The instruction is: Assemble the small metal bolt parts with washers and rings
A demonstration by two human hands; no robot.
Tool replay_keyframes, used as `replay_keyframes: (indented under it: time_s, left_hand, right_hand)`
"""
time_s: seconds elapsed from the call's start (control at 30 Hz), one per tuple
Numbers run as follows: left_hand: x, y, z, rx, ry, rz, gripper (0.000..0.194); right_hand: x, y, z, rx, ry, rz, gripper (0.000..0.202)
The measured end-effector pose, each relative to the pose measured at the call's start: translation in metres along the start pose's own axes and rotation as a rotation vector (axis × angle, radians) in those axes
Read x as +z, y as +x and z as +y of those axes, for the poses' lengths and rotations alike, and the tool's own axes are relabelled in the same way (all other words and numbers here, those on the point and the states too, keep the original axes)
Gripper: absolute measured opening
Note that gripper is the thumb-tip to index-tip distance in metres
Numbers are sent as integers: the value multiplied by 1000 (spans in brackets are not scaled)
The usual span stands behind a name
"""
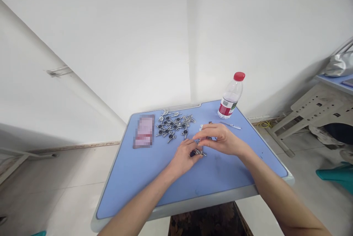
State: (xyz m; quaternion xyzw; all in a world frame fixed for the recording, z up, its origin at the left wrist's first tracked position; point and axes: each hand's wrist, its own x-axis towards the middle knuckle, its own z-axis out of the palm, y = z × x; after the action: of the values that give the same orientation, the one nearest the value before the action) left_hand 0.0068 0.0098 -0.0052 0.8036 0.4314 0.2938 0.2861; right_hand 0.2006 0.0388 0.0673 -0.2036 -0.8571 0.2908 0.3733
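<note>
My left hand is closed on a small metal fitting with a shiny ring and a short shaft, held low over the blue tabletop. Just above and to the right of it, my right hand has its thumb and fingers drawn together in a pinch; whatever lies between the tips is too small to tell. Several small metal bits partly show beneath the right fingers. Beyond my left hand lies a loose pile of similar metal fittings, many with a round black centre.
A clear bottle with a red cap stands at the table's back right. Near it lies a slim, pen-like tool. A blurred-out phone-like slab rests at the left. A white wall rises behind; another desk stands at right.
</note>
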Motion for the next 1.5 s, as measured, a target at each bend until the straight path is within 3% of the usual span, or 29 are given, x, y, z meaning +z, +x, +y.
replay_keyframes:
  time_s: [0.27,0.5,0.67,0.87,1.0,1.17,1.5]
  left_hand:
    - [0,0,-1,17,59,-5,4]
    - [1,-1,-6,78,101,-24,11]
    - [1,-1,-4,89,154,-32,10]
    - [1,-1,2,87,238,-31,10]
    - [2,-2,4,93,296,-20,10]
    - [3,-2,2,79,302,-16,11]
    - [1,-1,4,54,252,-17,10]
  right_hand:
    - [-2,-1,-1,-10,-271,-32,12]
    - [-5,-1,-9,22,-229,-107,25]
    - [-3,-1,-7,13,-173,-30,24]
    - [6,-2,3,0,-318,155,13]
    - [5,-2,0,-27,-368,87,21]
    - [-1,-1,-6,-30,-177,45,33]
    - [-1,0,1,2,-259,140,10]
